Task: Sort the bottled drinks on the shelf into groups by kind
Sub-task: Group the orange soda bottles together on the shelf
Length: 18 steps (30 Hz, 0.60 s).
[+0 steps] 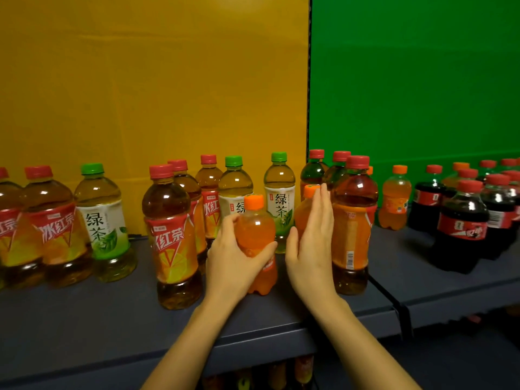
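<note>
A small orange soda bottle (pixel 254 235) with an orange cap, full of bright orange drink, is near the front middle of the dark grey shelf (pixel 84 319). The left hand (pixel 233 257) grips it, with the fingers curled round its back and the thumb across its front. Its label is mostly hidden by the hand. I cannot tell whether its base rests on the shelf.

Just to its right is a second orange soda bottle (pixel 304 215). The right hand (pixel 312 249) is held flat, fingers straight and together, along that bottle's right side and holds nothing.

To the left is a tall red tea bottle (pixel 171 235) with a red cap and brown tea inside; its red label reads 冰红茶. More of the same kind stand further left and behind. A green tea bottle (pixel 102 220) with a green cap holds pale yellow tea, and its white label reads 绿茶.

On the right, cola bottles (pixel 463 220) with red caps and red labels hold dark drink, with a third orange soda bottle (pixel 392 201) beside them.

Behind the shelf are a yellow panel (pixel 140 80) and a green panel (pixel 422 80).
</note>
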Tool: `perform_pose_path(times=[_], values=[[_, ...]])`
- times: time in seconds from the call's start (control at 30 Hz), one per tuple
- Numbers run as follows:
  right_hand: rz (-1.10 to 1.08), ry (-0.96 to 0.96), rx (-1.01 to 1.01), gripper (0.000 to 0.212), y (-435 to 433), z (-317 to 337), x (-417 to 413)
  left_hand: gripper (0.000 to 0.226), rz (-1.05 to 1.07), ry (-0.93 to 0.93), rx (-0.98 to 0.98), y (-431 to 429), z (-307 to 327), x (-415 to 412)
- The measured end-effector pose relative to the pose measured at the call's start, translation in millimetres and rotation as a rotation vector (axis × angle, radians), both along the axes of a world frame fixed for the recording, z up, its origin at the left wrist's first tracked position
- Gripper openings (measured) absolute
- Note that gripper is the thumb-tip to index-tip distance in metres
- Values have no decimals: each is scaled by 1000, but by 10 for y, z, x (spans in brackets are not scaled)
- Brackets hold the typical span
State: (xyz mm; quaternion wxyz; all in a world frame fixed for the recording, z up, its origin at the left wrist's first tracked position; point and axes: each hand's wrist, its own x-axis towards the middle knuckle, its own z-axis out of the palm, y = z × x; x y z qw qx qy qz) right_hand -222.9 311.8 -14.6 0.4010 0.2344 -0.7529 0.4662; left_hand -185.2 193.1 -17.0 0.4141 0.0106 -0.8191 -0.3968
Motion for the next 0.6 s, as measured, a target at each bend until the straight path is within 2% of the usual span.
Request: perform_pose_path(times=[0.13, 0.27, 0.6], values=[[-123, -58, 59, 74, -111, -15, -94, 73, -15, 20, 41, -75, -50, 61], [-211, -35, 58, 75, -182, -55, -100, 72, 9, 56, 90, -90, -46, 98], [-33, -152, -71, 85, -282, -99, -207, 72, -162, 67, 321, -119, -53, 105]])
